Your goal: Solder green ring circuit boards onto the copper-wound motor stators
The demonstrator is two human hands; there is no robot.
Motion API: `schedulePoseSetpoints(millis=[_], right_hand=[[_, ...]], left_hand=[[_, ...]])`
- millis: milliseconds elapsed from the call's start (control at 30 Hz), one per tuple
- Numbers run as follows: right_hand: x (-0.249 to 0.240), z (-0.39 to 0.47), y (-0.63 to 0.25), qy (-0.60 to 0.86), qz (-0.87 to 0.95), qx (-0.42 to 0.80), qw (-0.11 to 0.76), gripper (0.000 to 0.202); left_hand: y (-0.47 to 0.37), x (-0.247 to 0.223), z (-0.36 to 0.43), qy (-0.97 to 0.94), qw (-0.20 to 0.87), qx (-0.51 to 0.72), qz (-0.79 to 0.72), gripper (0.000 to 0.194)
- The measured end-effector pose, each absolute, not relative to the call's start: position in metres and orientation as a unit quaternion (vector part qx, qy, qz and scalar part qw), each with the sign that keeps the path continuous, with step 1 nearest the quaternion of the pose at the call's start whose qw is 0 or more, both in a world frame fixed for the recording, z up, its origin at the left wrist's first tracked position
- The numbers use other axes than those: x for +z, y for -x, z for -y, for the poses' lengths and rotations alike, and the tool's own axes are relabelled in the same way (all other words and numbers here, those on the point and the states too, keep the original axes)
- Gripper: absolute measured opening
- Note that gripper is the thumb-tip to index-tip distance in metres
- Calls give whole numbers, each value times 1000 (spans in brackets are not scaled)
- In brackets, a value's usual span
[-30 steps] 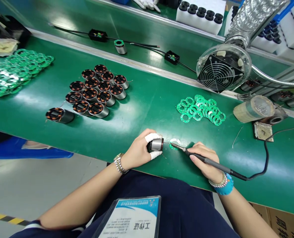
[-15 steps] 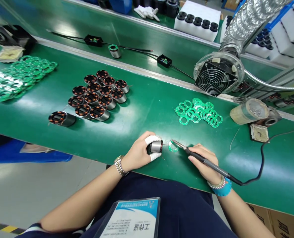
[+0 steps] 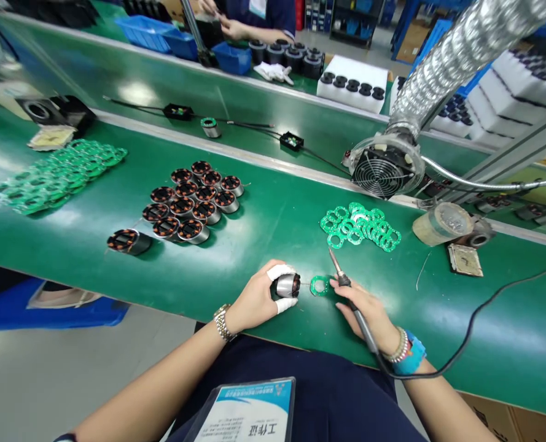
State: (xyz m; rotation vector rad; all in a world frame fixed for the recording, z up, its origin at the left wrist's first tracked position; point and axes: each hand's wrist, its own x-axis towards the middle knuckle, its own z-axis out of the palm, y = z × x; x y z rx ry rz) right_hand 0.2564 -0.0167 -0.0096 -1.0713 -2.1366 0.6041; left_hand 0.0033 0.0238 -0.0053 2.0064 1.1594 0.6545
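At lower centre, the left hand (image 3: 254,299) clasps a stator (image 3: 287,286), the right hand (image 3: 369,316) a soldering iron (image 3: 343,279), circuit board (image 3: 314,287) between (tabletop (image 3: 236,264) reaching frontward).

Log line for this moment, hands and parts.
left hand: holding motor core | right hand: holding soldering iron, tip off green ring | green ring: on bench, between hands

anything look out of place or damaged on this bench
A thin stray strand lies on the bench near the jar, joined to nothing visible; one copper-wound core sits apart from its cluster. No clear damage shows.
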Motion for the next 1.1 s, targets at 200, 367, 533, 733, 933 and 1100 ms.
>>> schedulePoseSetpoints(millis=[200,367,533,733,933,1100], right_hand=[[-3,11,-249,493,751,204,388,25],[4,15,-227,551,558,393,480,26],[13,15,-218,416,510,578,483,40],[10,6,-225,387,532,582,478,38],[14,-7,-218,487,584,490,427,34],[23,-14,-209,463,756,341,312,48]], left_hand=[[-13,-4,-21,-758,415,255,-434,45],[-22,-12,-14,-789,344,255,-442,44],[-24,-16,-12,-789,327,256,-453,43],[-27,-21,-10,-778,301,274,-478,53],[-26,-22,-11,-780,299,281,-473,44],[-24,-21,-10,-768,316,304,-468,45]])
